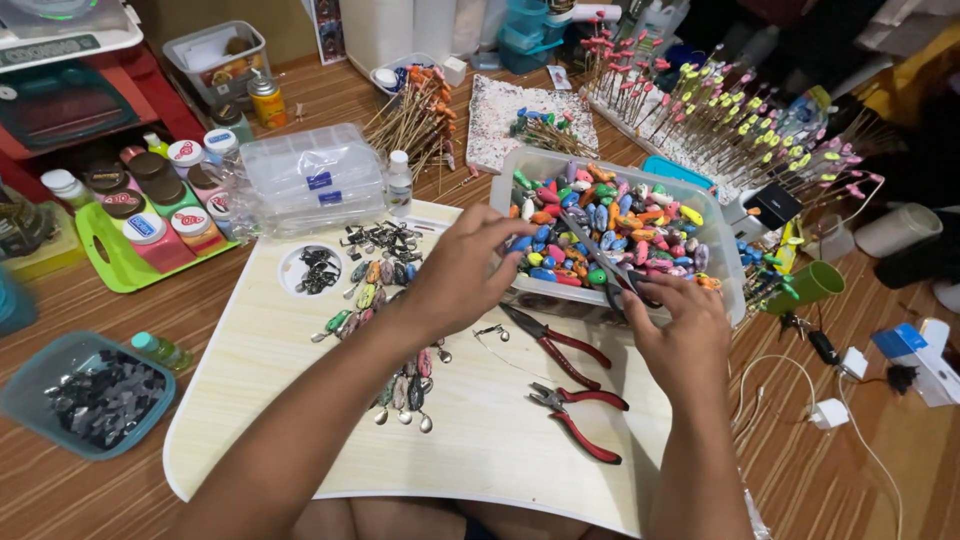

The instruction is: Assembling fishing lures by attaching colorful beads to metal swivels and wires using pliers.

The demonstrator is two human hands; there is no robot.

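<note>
Forearms are stretched over a pale lap board (pixel 300 420) toward a clear tub (pixel 720 250) of painted beads (pixel 610 225). The left hand (pixel 470 275) is curled, fingertips pinched at the tub's near rim; whether a bead is caught cannot be told. The right hand (pixel 685 330) is closed on scissors (pixel 600 262), blades pointing into the beads. Picking seems in hand; a fine pinch is called for next. Two red pliers (pixel 570 385) lie just below both hands, finished charms (pixel 375 290) left of the left hand.
</note>
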